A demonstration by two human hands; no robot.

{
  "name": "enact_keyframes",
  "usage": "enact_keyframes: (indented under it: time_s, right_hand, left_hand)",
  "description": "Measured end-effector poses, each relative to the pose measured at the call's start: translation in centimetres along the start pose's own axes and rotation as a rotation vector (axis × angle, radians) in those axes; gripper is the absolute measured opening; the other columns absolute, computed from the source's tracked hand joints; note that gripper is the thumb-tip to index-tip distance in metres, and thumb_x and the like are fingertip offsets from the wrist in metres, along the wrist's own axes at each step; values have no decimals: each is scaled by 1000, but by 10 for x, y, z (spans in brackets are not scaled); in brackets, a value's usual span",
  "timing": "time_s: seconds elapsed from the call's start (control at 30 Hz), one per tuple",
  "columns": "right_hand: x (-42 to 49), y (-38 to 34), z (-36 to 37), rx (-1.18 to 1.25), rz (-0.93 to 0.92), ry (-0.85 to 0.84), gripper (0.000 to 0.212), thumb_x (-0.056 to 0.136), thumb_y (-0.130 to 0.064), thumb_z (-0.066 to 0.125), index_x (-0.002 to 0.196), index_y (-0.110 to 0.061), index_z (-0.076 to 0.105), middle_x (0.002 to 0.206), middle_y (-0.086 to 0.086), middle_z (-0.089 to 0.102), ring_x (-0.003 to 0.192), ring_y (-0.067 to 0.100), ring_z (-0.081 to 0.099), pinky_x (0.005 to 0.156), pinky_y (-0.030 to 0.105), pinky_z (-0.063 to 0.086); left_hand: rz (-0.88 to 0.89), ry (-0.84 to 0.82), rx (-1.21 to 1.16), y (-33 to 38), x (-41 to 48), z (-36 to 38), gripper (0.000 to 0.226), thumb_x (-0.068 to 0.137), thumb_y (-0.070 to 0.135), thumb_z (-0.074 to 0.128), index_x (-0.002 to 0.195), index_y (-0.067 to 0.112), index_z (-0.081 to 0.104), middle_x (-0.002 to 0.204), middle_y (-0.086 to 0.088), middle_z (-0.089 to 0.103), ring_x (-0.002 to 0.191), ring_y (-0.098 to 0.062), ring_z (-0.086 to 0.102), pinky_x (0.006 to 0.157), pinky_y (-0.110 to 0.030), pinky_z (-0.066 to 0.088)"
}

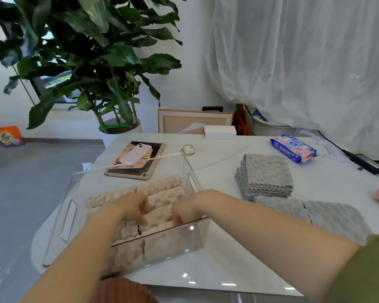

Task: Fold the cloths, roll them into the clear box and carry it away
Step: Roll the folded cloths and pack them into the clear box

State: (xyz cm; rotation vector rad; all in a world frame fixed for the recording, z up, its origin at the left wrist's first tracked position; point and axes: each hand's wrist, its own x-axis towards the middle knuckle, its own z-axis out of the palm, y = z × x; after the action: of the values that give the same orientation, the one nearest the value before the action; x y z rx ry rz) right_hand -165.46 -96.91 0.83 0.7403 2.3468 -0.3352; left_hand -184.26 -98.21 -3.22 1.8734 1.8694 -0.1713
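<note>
Progress looks partial: beige rolls [160, 186] line the clear box [68, 217] on the counter [217, 270], where the left hand [132, 209] and right hand [184, 212] curl their fingers round one roll. The grey stack [266, 173] and flat grey cloth [328, 217] are not yet rolled.

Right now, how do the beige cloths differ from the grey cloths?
The beige cloths are rolled; the stacked grey cloths are folded flat. The beige cloths lie inside the clear box; the grey ones sit on the table beside it. The left hand and right hand hold beige cloths, not grey. Both look bumpy.
</note>
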Motion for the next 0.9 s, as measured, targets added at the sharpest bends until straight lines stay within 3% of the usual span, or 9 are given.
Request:
enact_keyframes:
  time_s: [0.07, 0.1, 0.17, 0.3, 0.4, 0.47, 0.57, 0.73, 0.9]
  right_hand:
    - [-12, 3, -7, 2, -12, 47, 26, 88, -1, 47, 105, -4, 66, 96, 7, 55, 79, 23, 50, 56, 24, 37]
    - [-20, 6, -11, -8, -2, 75, 28, 88, 2, 45, 104, -5, 66, 98, 6, 55, 76, 20, 48, 53, 22, 33]
    - [-39, 14, -20, 24, 15, 154, 33, 86, 6, 42, 101, -8, 68, 103, 3, 56, 78, 17, 49, 55, 21, 35]
    - [-90, 55, -19, 389, -36, 446, 48, 74, 14, 34, 92, -11, 70, 93, -7, 64, 89, 8, 58, 82, 22, 47]
    - [-142, 109, -3, 538, 77, 674, 46, 72, 16, 36, 86, -11, 71, 84, -5, 67, 81, 3, 60, 77, 7, 44]
    - [-174, 143, 19, 566, 223, 716, 45, 74, 15, 36, 84, -13, 70, 86, -2, 68, 81, 7, 60, 71, 4, 43]
    - [-206, 181, 63, 668, 363, 672, 43, 77, 12, 38, 81, -19, 68, 84, -7, 68, 80, 6, 59, 66, 5, 42]
    - [-223, 217, 141, 806, 459, 550, 29, 81, 3, 50, 89, -16, 70, 84, -3, 66, 77, 9, 58, 66, 13, 43]
    - [-232, 262, 228, 831, 792, 632, 35, 87, -13, 56, 122, -12, 58, 125, 11, 55, 112, 25, 54, 91, 26, 40]
  left_hand:
    - [26, 74, 10, 4, -6, -10, 18, 82, 27, 71, 90, 28, 56, 101, 6, 59, 91, -10, 56, 76, -21, 42]
    - [47, 103, 5, 9, -11, -16, 12, 85, 28, 68, 89, 29, 57, 101, 7, 60, 91, -9, 56, 77, -20, 43]
    - [96, 151, -20, 21, -19, -27, 8, 88, 28, 63, 86, 33, 57, 99, 9, 60, 89, -6, 56, 79, -21, 46]
    - [217, 290, -126, 66, -31, -39, 8, 91, 24, 58, 89, 30, 63, 94, 13, 62, 86, -4, 58, 80, -27, 51]
    - [338, 427, -187, 121, -34, -41, 10, 92, 22, 56, 93, 25, 66, 87, 18, 59, 79, -3, 56, 67, -13, 43]
    - [408, 463, -203, 160, -29, -39, 12, 93, 17, 55, 94, 21, 65, 83, 20, 57, 75, -3, 55, 61, -7, 38]
    - [479, 428, -209, 218, -12, -29, 14, 92, 14, 53, 95, 20, 65, 85, 14, 58, 72, -5, 52, 62, -13, 36]
    - [519, 252, -150, 302, 22, 18, 17, 89, 9, 53, 96, 12, 68, 100, -4, 68, 91, -18, 60, 73, -19, 40]
    - [501, 46, -137, 373, 51, 85, 21, 89, 8, 53, 101, 5, 69, 106, -11, 70, 100, -22, 63, 83, -24, 44]
